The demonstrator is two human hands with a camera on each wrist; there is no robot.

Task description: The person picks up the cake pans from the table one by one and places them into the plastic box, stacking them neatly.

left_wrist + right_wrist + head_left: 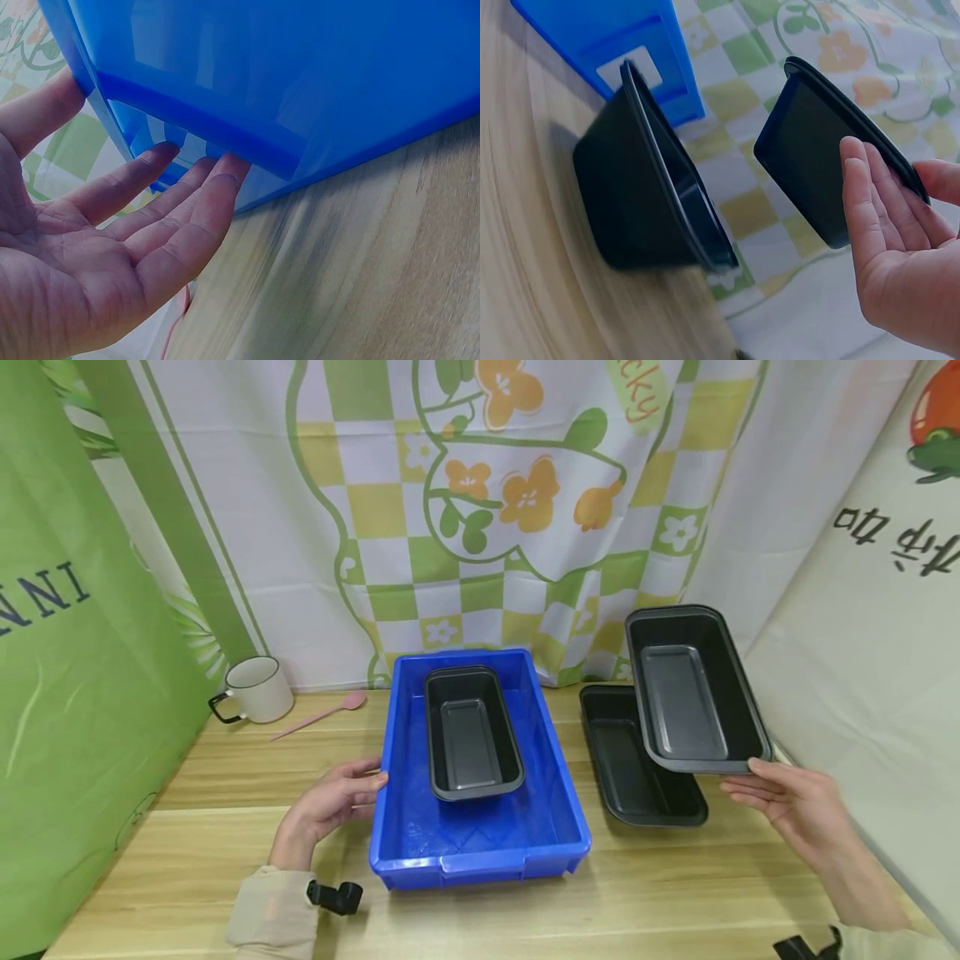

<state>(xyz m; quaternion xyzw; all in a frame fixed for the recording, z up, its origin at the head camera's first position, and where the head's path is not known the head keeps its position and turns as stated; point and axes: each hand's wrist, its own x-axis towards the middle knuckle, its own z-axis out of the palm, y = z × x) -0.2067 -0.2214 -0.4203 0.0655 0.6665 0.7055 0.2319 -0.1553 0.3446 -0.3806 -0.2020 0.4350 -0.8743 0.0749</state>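
Note:
My right hand (798, 802) grips a black loaf pan (682, 689) by its near right corner, thumb on the rim and fingers against the underside. That pan is raised and tilted, partly covering a second loaf pan (652, 793) that rests on the table. A third loaf pan (471, 735) lies inside the blue bin (480, 866). At the bin's left side, my left hand (337, 802) holds the wall, its thumb at the rim. The left wrist view shows the fingers (214, 206) of that hand curled at the handle recess below the rim.
To the left on the wooden table (202, 852) stand a white mug (258, 691) with a black handle and, beside it, a pink spoon (318, 717). A patterned curtain (510, 610) hangs behind the bin. White fabric (862, 693) borders the right side, green fabric (82, 710) the left.

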